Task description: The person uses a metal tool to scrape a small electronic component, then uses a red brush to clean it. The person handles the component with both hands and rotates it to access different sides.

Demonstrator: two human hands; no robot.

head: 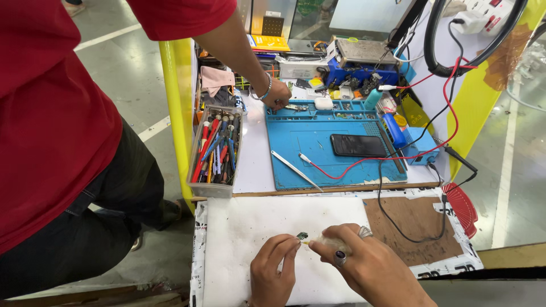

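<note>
At six o'clock on the white sheet (244, 239): small dark green component (302, 235), square, flat. Left hand (272, 270), fingertips pinched at its nine o'clock edge. Right hand (364, 261), ringed, fingers curled shut around a pale tool (324, 241) touching its three o'clock side.

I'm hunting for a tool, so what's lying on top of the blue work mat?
On the blue work mat lie a dark phone, a pair of tweezers and a red-wired probe. Small parts fill its top trays; another person's hand covers that corner.
</note>
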